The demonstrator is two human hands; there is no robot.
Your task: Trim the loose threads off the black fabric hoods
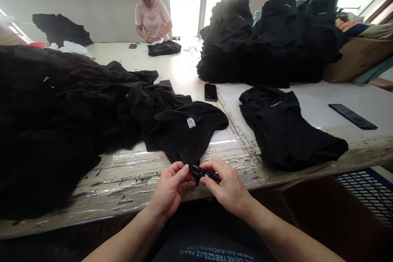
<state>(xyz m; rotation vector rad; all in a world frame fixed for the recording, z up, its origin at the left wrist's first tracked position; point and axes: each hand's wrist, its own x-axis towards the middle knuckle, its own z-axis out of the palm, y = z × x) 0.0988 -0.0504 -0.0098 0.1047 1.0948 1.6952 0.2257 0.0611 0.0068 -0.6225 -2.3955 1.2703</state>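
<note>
My left hand [172,186] pinches the near corner of a black garment [181,135] at the table's front edge. A small white label [190,123] shows on that garment. In my right hand [225,184] is a pair of small dark thread snips [206,174], gripped between thumb and fingers. Their pointed blades touch or nearly touch the cloth beside my left fingertips; exactly where they meet it is hidden. The garment spreads away from me and runs into a large heap of black garments [61,102] on the left.
A black garment with a small print [282,127] lies to the right, near a dark phone [353,116]. Another phone [210,92] lies mid-table. Tall stacks of black garments [260,53] stand behind, beside a cardboard box [353,57]. Across the table, a person in pink [152,18] handles folded black cloth [164,48].
</note>
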